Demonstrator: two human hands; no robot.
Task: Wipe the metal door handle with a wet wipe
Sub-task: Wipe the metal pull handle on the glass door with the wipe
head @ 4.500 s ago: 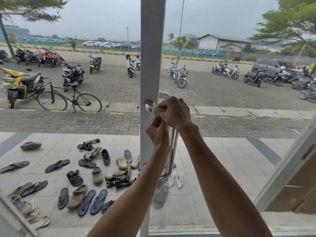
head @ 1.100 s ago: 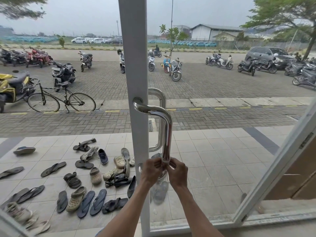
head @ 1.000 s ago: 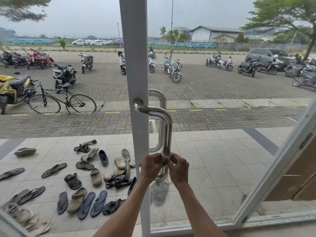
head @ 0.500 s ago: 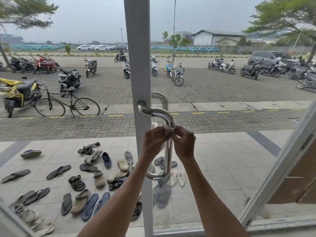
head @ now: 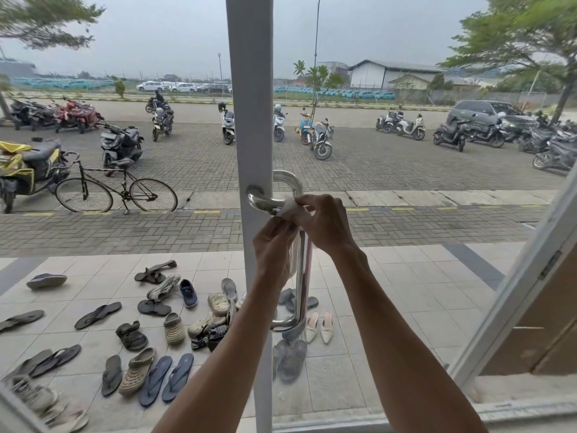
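Bolted to the white door stile, the chrome door handle looks rigid and slick, so it won't budge. Left hand and right hand sit close together at its upper bend, both pinching the wet wipe wrapped over the tube. The wipe looks limp, thin and light, so I'd pinch both ends tight or it'll bunch and slide.

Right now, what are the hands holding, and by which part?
The left hand and right hand each pinch one side of a white wet wipe, pressed over the top bend of the metal door handle.
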